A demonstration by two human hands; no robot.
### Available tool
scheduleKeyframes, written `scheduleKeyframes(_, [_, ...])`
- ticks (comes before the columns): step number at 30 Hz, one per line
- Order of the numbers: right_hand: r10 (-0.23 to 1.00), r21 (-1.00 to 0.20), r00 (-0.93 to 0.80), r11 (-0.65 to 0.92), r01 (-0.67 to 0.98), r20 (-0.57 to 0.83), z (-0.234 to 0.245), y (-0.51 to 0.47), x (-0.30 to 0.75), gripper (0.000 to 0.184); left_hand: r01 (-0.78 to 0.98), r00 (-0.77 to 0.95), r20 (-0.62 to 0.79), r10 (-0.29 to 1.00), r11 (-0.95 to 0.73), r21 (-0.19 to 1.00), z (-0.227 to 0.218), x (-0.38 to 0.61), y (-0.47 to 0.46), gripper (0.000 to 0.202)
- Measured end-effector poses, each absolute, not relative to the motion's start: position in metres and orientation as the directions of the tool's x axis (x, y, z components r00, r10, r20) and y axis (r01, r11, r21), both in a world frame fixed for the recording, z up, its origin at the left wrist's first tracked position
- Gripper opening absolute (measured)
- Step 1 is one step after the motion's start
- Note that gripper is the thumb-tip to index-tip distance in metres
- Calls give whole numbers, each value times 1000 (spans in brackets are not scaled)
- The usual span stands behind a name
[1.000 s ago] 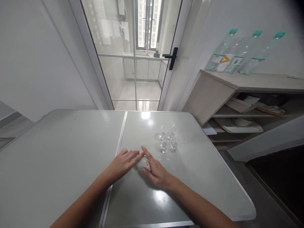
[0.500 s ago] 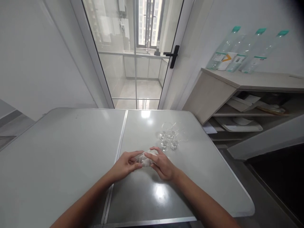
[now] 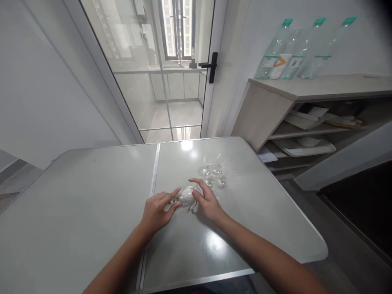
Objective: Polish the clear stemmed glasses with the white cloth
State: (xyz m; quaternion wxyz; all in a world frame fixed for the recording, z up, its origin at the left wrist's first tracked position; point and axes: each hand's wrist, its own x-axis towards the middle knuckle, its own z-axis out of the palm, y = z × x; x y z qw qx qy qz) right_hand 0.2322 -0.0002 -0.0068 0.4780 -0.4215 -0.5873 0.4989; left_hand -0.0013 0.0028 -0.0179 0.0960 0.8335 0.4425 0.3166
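A clear stemmed glass point(image 3: 185, 196) lies on its side between my hands, just above the table, with its bowl toward the right. My left hand point(image 3: 161, 206) is closed at the foot and stem end, fingers and thumb on either side. At the bowl's mouth my right hand point(image 3: 208, 201) grips a white cloth point(image 3: 194, 207), whose loose end hangs below the fingers. White shows through the bowl, so part of the cloth seems to be inside it. Several more clear stemmed glasses point(image 3: 215, 170) stand grouped just beyond my right hand.
The grey table point(image 3: 101, 212) has a metal seam point(image 3: 155, 167) running across it. A wooden shelf unit point(image 3: 275, 92) stands to the right, with plastic bottles point(image 3: 294, 57) on top and papers and trays inside. Behind the table is a glass door point(image 3: 180, 110) with a black handle point(image 3: 213, 67).
My right hand has turned, and the white cloth now shows hanging below it. The glass and both hands sit slightly higher in view, and the camera has shifted a little.
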Motion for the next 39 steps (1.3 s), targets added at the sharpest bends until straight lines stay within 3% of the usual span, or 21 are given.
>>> scheduleKeyframes(3, [967,-986,-194,169,3,165,-7,-1,236,46,600,359,313,879,-475,644,-16,-1,4,44])
scheduleKeyframes(6, [897,-932,-317,351,87,308,-5,-4,243,49,341,390,14,920,-159,927,-17,-3,7,49])
scheduleKeyframes(9, [698,-773,-513,626,100,499,-3,-5,245,50,103,504,-218,835,193,976,-20,-9,13,63])
scheduleKeyframes(11, [556,-652,-613,754,87,561,-3,-5,244,55,44,516,-265,814,283,958,-21,-15,17,64])
scheduleKeyframes(14, [524,-591,-649,795,139,552,-7,-4,239,56,79,460,-249,852,240,968,-19,-19,21,59])
scheduleKeyframes(18, [775,-763,-435,594,255,458,-13,-6,235,40,259,372,-29,928,-73,963,-12,-13,19,41])
scheduleKeyframes(21, [906,-889,-257,395,231,336,-13,-6,235,36,423,362,251,898,-398,814,-12,-5,14,36])
scheduleKeyframes(24, [928,-925,-247,327,191,277,-11,-6,235,41,488,329,368,870,-490,722,-19,-2,13,27])
scheduleKeyframes(26, [904,-915,-316,358,185,289,-9,-6,236,45,467,325,300,897,-428,774,-23,-2,15,20])
scheduleKeyframes(28, [855,-870,-383,448,205,349,-9,-6,237,44,399,355,152,923,-297,868,-25,-4,17,30])
scheduleKeyframes(30, [782,-781,-433,579,235,449,-9,-6,239,41,320,381,14,925,-146,936,-23,-5,18,38])
scheduleKeyframes(33, [671,-649,-484,720,245,562,-9,-3,241,42,240,385,-80,920,-16,971,-19,-6,19,40])
scheduleKeyframes(36, [658,-647,-529,723,244,536,-7,-1,243,46,217,367,-97,925,17,976,-17,-7,18,40])
scheduleKeyframes(39, [717,-708,-559,642,294,417,-8,-2,244,52,235,348,-75,934,-9,972,-14,-9,18,36])
